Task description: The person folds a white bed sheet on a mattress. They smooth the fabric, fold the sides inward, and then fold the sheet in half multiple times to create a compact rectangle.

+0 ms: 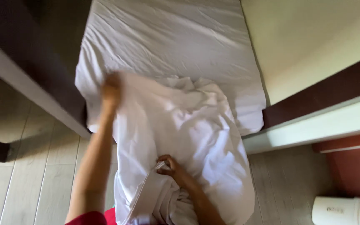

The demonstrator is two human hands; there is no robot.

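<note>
A crumpled white sheet hangs in front of me and spills over the foot of a bed. My left hand, blurred with motion, grips the sheet's upper left edge, arm stretched out. My right hand is closed on a fold of the same sheet lower down, near my body. Under it lies the mattress, covered with a white fitted sheet that is slightly wrinkled.
A dark wooden frame runs along the left of the bed. A cream wall and a dark ledge stand on the right. Pale plank floor lies below. A white rounded object sits at the bottom right.
</note>
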